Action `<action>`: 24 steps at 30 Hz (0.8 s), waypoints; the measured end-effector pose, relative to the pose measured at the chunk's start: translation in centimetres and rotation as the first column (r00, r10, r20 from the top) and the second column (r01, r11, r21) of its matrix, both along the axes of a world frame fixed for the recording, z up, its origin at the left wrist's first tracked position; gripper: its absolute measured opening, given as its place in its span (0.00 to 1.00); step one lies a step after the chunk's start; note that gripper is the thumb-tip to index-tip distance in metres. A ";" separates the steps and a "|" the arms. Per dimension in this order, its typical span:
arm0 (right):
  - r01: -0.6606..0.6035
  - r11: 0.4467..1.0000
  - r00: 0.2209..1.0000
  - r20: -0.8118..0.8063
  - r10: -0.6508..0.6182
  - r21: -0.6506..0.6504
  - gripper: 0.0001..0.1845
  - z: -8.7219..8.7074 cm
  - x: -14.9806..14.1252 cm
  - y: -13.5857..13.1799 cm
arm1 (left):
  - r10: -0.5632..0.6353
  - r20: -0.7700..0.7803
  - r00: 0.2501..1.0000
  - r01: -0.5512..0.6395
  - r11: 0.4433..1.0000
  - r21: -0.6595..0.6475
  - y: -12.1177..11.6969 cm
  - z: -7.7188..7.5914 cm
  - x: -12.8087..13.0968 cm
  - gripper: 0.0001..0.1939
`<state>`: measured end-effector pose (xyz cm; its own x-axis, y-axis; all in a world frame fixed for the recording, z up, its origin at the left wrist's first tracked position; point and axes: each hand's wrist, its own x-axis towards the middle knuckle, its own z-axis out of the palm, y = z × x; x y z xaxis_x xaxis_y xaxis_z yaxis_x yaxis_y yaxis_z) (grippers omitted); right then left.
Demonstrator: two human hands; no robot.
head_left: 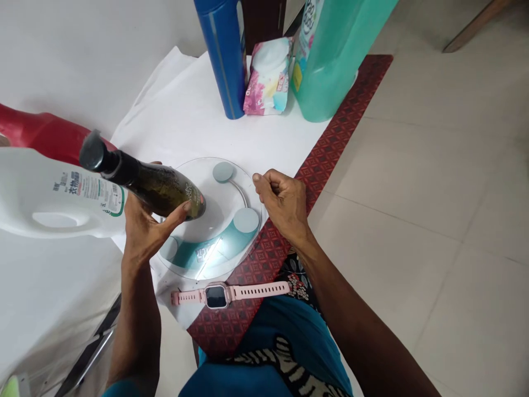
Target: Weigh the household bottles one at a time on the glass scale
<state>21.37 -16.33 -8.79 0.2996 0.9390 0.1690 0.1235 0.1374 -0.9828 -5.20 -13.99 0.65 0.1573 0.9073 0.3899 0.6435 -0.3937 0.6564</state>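
Observation:
My left hand (142, 229) is wrapped round a dark pump bottle (165, 190), with the thumb along its lower side. The bottle is over the round glass scale (210, 226); I cannot tell whether its base touches the glass. Lit digits show on the scale's display (202, 253), partly washed out by glare. My right hand (285, 204) is closed in a loose fist by the scale's right rim, and nothing shows in it. In front of the scale lies a pink-strapped smartwatch (216, 296).
A white jug (25, 187) and a red bottle (53, 135) stand at the left. Along the back are a blue bottle (225, 60), a colourful packet (268, 77) and a green bottle (330, 71). A white cloth (165, 105) and red patterned edging (334, 135) cover the table.

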 end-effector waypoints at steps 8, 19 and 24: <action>-0.048 0.998 0.998 -0.051 0.046 -0.028 0.27 0.4 0.1 0.3 | 0.117 0.172 0.978 -0.147 0.973 0.177 4.7 1.2 1.5 0.24; -0.071 0.997 0.994 -0.084 0.071 0.008 0.26 0.8 0.5 0.4 | -0.037 0.262 0.964 -0.021 0.976 0.215 21.9 -1.8 12.2 0.36; -0.077 0.997 0.993 -0.087 0.079 0.016 0.26 0.7 0.5 0.4 | 0.002 0.303 0.953 -0.065 0.978 0.199 26.0 -2.2 12.7 0.36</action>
<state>21.89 -15.92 -8.06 0.2396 0.9580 0.1576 0.0259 0.1559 -0.9874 7.46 12.01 -1.53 -0.0246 0.8060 0.5913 0.4443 -0.5211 0.7287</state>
